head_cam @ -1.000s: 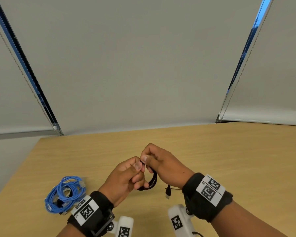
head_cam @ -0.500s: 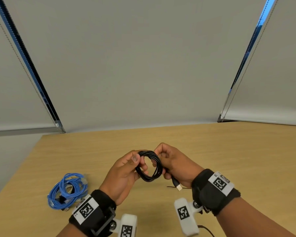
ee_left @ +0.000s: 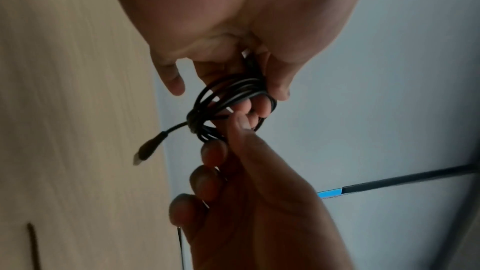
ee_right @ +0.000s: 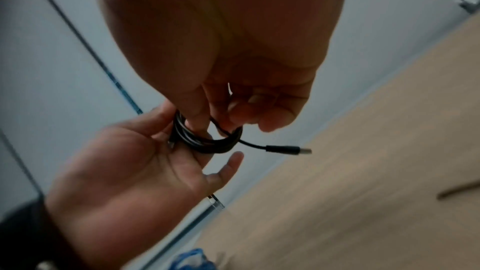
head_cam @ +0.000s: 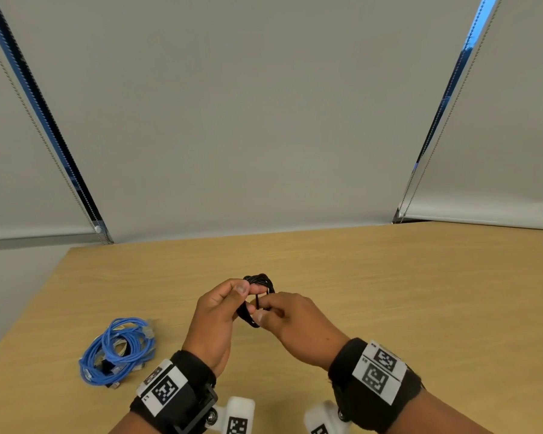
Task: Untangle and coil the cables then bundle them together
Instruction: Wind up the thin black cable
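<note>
A small coil of black cable (head_cam: pixel 259 281) is held in the air above the wooden table (head_cam: pixel 389 292), between both hands. My left hand (head_cam: pixel 220 311) pinches the coil's top with thumb and fingers. My right hand (head_cam: pixel 290 321) has fingers hooked through the loop and pinches a strand. In the left wrist view the black cable (ee_left: pixel 228 98) shows several turns with a USB plug (ee_left: pixel 149 148) hanging free. The right wrist view shows the same black cable (ee_right: pixel 207 141) and its plug (ee_right: pixel 288 149) sticking out to the right. A coiled blue cable (head_cam: pixel 116 350) lies on the table to the left.
The wooden table's far edge meets grey roller blinds (head_cam: pixel 264 120) with bead chains at both sides. The table's left edge (head_cam: pixel 29 308) runs close to the blue cable. Bare tabletop stretches to the right of my hands.
The black coil went from flat and open between the hands to turned edge-on. My right fingers have moved into the loop, and both hands drew closer together.
</note>
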A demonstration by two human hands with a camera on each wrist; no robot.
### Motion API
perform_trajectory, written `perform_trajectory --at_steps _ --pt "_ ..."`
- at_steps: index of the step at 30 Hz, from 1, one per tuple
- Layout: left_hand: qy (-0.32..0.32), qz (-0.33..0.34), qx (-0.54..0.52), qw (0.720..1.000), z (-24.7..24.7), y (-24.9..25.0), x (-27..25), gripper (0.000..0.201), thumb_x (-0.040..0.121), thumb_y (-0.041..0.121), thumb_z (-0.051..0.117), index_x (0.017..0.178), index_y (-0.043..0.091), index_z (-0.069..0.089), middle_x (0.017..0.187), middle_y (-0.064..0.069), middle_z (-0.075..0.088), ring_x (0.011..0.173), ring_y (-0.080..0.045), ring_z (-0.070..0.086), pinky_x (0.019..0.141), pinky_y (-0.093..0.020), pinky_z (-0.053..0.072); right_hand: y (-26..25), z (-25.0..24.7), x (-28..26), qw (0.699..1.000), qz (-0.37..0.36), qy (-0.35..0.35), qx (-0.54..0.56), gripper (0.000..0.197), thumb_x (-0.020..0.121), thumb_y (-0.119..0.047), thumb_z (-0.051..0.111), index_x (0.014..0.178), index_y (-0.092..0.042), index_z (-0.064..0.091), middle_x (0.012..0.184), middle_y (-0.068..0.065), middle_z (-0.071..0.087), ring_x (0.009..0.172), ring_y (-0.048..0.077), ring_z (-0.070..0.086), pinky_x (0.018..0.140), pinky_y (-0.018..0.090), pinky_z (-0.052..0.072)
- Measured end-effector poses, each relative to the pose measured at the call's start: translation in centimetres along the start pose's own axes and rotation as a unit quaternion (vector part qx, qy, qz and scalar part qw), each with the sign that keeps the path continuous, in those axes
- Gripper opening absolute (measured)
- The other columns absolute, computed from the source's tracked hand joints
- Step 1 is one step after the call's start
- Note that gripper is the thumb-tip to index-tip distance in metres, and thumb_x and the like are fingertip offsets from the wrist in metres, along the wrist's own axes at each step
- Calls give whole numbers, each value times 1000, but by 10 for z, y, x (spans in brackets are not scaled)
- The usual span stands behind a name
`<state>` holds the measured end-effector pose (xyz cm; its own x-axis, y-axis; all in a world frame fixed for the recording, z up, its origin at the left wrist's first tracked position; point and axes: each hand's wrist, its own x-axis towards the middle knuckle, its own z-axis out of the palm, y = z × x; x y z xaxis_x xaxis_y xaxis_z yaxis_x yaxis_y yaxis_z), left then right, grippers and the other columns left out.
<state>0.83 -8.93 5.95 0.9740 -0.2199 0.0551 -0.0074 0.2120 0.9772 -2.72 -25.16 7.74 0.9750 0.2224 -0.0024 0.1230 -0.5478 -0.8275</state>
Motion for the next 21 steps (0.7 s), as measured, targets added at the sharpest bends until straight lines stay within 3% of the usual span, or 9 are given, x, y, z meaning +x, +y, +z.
perform_trajectory --at_steps 3,5,9,12,14,16,18,20,21 --pt "26 20 92 995 -9 -1 6 28 100 29 56 78 30 73 95 1 76 67 -7 63 75 -30 50 -1 -6 -1 979 72 24 191 21 98 -32 62 86 -18 72 77 -5 67 64 9 43 63 26 41" --pt "43 22 156 987 -17 -3 9 32 103 22 52 79 31 72 96 2 75 66 -5 64 71 -25 49 -2 -14 0 958 104 47 262 26 99 -32 61 77 -23 72 80 -16 67 74 11 49 67 30 44" --pt "57 5 211 976 -26 -9 12 25 103 18 52 85 19 70 95 -3 71 66 -8 67 76 -41 53 -5 -29 6 972 104 33 207 32 101 -35 57 74 -23 68 79 -14 66 74 9 54 63 23 43" --pt "60 -31 105 992 -25 -7 11 33 103 17 51 77 21 71 95 -9 69 63 -15 61 72 -43 56 -5 -37 9 995 74 12 62 24 100 -32 59 85 -18 72 79 -8 70 69 3 59 60 17 45" --pt "48 -74 -31 996 -24 -4 10 33 102 18 52 76 19 71 96 -10 66 63 -15 58 66 -38 57 -1 -41 11 996 50 20 -68 17 100 -31 61 95 -22 74 85 -8 68 75 5 60 69 22 47" --pt "21 -120 -160 979 -23 -1 9 17 97 21 58 87 12 69 97 -11 67 62 -16 58 62 -38 58 3 -41 13 990 25 44 -134 15 100 -28 60 101 -24 74 89 -10 65 84 9 58 77 28 48" --pt "1 -157 -225 962 -21 0 7 16 90 22 62 94 7 65 104 -15 69 62 -18 61 61 -39 60 8 -38 13 994 21 75 -78 15 100 -23 61 101 -23 75 85 -9 68 84 11 61 79 29 52" --pt "-7 -185 -217 958 -17 -1 3 16 90 23 64 93 8 66 114 -17 68 64 -20 64 61 -39 60 12 -34 14 988 50 96 110 16 99 -15 61 98 -20 76 89 1 74 86 13 68 79 29 58" --pt "-12 -194 -192 962 -15 -2 2 15 92 23 63 91 9 69 119 -17 68 65 -22 65 62 -39 60 13 -31 14 970 65 95 216 17 99 -10 61 97 -16 76 93 6 75 87 14 71 78 29 59"
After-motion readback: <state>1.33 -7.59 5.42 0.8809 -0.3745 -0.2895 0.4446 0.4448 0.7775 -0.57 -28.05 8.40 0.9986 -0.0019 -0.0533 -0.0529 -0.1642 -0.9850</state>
